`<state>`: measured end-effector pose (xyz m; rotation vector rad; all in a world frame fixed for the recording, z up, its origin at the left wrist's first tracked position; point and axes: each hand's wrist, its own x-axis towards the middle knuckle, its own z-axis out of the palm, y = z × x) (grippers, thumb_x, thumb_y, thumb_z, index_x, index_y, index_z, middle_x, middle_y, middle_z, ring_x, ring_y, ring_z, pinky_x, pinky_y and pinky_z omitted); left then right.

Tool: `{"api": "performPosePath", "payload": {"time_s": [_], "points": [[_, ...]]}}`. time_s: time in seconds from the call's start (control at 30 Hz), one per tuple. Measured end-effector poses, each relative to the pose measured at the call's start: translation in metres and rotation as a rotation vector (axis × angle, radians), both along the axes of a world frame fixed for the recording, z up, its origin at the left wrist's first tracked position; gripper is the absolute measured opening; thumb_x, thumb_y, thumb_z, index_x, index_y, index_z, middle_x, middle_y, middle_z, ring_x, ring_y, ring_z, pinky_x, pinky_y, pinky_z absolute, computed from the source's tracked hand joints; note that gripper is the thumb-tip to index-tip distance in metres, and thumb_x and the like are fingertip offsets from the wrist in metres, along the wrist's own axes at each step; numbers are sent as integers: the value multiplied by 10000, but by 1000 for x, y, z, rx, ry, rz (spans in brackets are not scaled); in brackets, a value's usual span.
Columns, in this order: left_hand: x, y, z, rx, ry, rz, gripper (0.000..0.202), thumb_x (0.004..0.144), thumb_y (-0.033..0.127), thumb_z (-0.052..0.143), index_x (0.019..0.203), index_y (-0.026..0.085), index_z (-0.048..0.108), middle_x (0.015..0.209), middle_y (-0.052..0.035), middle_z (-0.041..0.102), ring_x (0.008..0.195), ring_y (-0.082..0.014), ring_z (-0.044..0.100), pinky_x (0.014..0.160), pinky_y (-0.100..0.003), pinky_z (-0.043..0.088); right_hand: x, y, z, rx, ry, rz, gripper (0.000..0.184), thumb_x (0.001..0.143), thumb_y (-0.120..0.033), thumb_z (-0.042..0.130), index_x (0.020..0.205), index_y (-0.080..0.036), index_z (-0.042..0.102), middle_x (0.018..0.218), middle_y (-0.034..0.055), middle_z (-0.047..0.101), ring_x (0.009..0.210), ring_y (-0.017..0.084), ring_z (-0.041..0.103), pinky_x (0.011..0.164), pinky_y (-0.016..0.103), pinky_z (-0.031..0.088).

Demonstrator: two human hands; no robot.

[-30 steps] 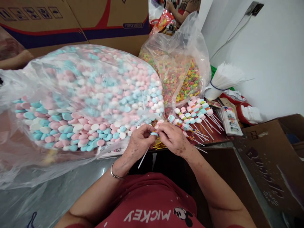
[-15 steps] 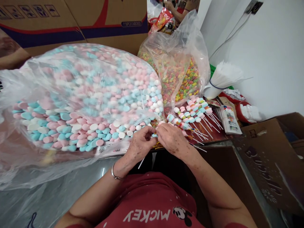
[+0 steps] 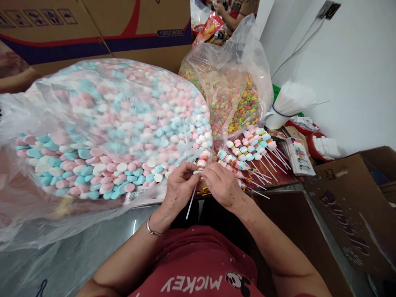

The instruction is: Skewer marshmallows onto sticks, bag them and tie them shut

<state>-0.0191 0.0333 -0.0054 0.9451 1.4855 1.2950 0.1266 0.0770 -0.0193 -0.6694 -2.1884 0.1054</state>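
A marshmallow skewer [image 3: 204, 156] points away from me between my hands, its white stick [image 3: 191, 203] slanting down toward my lap. My left hand [image 3: 180, 184] pinches it at the lower end of the candy. Against the same spot, my right hand [image 3: 225, 186] has thumb and fingers pressed together; what they grip is hidden. Gold twist ties [image 3: 203, 191] lie on the table below my hands. To the right are wrapped marshmallow skewers [image 3: 231, 159] and several more skewers [image 3: 254, 142] with their sticks toward me.
A large clear bag of pink, blue and white marshmallows [image 3: 123, 123] spreads across the left. Behind are a bag of ring candies [image 3: 232, 99] and a cardboard box [image 3: 145, 29]. A cup of white sticks [image 3: 276, 117], printed packets [image 3: 298, 156] and an open carton [image 3: 355, 206] stand right.
Both hands have shifted slightly, and more of the skewer's candy shows above the fingers. The stick has swung a little to the right and stands steeper.
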Motion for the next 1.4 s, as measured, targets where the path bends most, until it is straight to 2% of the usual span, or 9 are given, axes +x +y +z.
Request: {"api": "performPosePath", "payload": {"time_s": [0.2,0.33,0.53,0.63,0.8,0.93,1.03,1.23,1.4], "points": [[10,3,4,113,-220,178,240,694,276,750,833,197,571,756,34,644,638,-102,612,619,-211,507,-3,-35,-1,-415,139,-80,165,950,-346,510,964,-185,545,729,21,645,616,158,613,583,258,487],[17,3,1,142,-249,197,230,660,227,742,782,194,551,735,45,600,632,-88,561,612,-193,465,-13,-45,-14,-569,212,-100,150,967,-242,421,1022,-187,549,675,1,669,532,143,622,504,228,479],[21,11,8,201,-546,151,433,642,279,735,1031,219,553,889,-28,680,760,-173,651,694,-283,513,0,-27,-24,-246,231,-151,246,978,-208,399,1094,-195,617,984,118,745,861,219,729,716,298,593],[15,25,20,282,-536,200,518,633,402,781,1065,236,550,1027,-74,697,798,-211,680,633,-292,516,2,-16,-35,-35,175,-64,306,967,-180,445,1241,-143,578,961,130,758,780,211,741,688,277,598],[5,36,37,215,-491,239,353,666,385,764,895,228,546,583,13,623,422,-120,498,383,-214,282,-1,-14,-48,245,81,-30,510,890,-116,591,1393,-121,506,932,113,772,661,197,726,625,265,584],[6,38,40,229,-572,235,333,645,354,761,848,226,530,515,67,503,375,-96,430,397,-241,351,-3,-14,-45,233,96,-13,426,901,-129,578,1327,-134,571,951,131,769,682,202,728,597,259,567],[9,37,40,236,-644,211,354,657,385,762,856,223,518,536,69,485,371,-79,384,385,-237,341,-6,-17,-31,-49,210,47,264,960,-222,496,1149,-145,663,878,121,764,676,190,717,606,251,563],[17,28,33,201,-745,169,522,603,518,824,890,203,522,532,94,464,381,-53,352,370,-192,298,-15,-34,2,-1095,425,194,369,939,-468,482,723,-187,584,517,-46,412,436,84,368,386,200,314],[24,18,26,244,-740,138,466,639,421,869,890,166,572,561,73,527,478,-74,489,467,-198,397,-18,-33,9,-1241,535,165,332,905,-465,499,754,-180,580,530,-71,330,454,75,292,418,204,274]]}}
